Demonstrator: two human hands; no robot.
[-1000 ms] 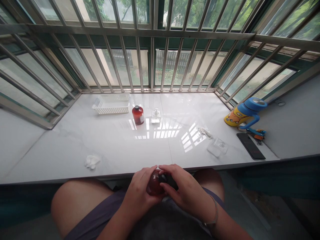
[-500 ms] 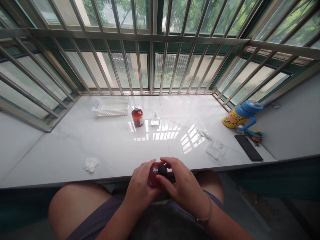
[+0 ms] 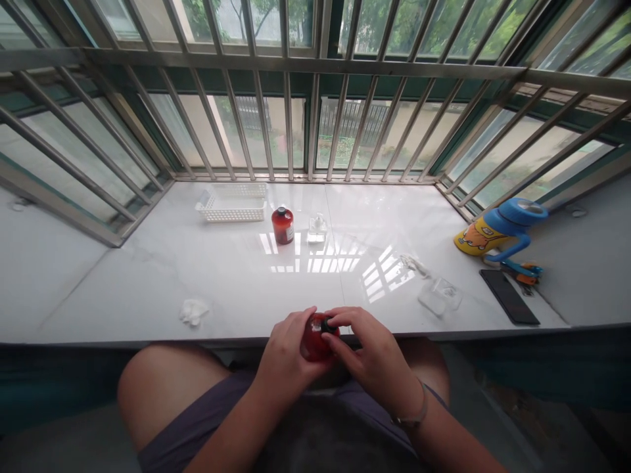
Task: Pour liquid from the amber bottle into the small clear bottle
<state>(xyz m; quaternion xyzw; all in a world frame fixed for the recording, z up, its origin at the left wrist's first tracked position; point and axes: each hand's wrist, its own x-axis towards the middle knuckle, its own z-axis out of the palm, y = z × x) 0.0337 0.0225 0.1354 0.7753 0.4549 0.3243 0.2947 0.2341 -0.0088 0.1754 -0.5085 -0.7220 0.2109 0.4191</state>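
A red-brown bottle is held at the counter's front edge, over my lap. Around its left side wraps my left hand. The thumb and fingers of my right hand close on the bottle's black cap. Farther back on the counter stands a second red-brown bottle, with a dark cap and a white label. Just right of it is a small clear glass bottle. A crumpled white tissue lies to the left of my hands.
A white basket sits at the back left of the white counter. To the right lie a clear plastic box, a crumpled wrapper and a black phone. A blue-and-yellow flask stands by the right wall. Metal bars cross the windows.
My right thumb and fingers have closed in on the black cap. The left hand keeps its hold on the bottle. The view has shifted slightly.
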